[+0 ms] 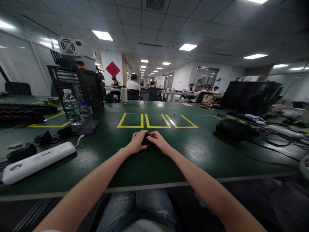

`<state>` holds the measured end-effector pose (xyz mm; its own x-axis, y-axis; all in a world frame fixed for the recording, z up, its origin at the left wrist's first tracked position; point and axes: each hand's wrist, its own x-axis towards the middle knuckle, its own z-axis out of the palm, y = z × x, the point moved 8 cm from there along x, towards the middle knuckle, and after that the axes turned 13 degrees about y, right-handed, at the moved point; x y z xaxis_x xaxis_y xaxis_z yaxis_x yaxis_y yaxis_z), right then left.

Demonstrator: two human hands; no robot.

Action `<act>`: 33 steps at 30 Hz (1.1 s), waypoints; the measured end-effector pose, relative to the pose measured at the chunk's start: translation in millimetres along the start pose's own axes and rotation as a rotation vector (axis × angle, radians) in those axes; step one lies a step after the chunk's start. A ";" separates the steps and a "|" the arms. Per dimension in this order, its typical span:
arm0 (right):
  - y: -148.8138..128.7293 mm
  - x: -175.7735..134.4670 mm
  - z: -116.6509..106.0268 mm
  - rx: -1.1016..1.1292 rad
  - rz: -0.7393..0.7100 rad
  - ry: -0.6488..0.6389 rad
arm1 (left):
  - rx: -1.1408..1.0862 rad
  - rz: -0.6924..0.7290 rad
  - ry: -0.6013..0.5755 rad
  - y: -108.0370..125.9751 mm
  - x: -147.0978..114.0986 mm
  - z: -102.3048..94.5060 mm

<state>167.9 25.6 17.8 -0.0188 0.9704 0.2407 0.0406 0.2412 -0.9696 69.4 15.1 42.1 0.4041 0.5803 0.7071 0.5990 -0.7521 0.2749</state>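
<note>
A small black object sits between my two hands, low over the green table; its kind is too small and too covered to make out. My left hand wraps round it from the left, fingers curled over its top. From the right, my right hand pinches at its edge with thumb and fingertips. Just beyond my hands, yellow tape outlines mark the table top.
To the left are a white power strip, a water bottle and an opened computer case. A black pouch, loose cables and a monitor are on the right. A white cup stands at the far edge.
</note>
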 end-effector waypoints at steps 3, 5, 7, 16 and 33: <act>0.4 0.1 1.3 -0.002 0.012 -0.018 | 0.009 0.001 0.002 -1.7 -0.4 1.5; -5.0 -2.0 2.5 -0.005 -0.029 -0.041 | 0.008 0.005 -0.002 -1.9 -0.7 1.9; -9.3 -4.7 4.0 0.003 -0.053 -0.067 | 0.005 0.006 -0.004 -1.8 -0.7 1.6; -2.4 0.2 0.1 -0.032 -0.043 0.015 | 0.016 -0.005 -0.015 -0.6 0.2 1.4; -0.5 0.5 0.0 0.004 -0.013 0.010 | 0.004 -0.003 -0.007 0.4 -0.5 -0.3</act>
<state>167.8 26.0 18.5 -0.0093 0.9673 0.2535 0.0364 0.2537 -0.9666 69.3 14.4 42.1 0.4068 0.5846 0.7019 0.6031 -0.7490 0.2743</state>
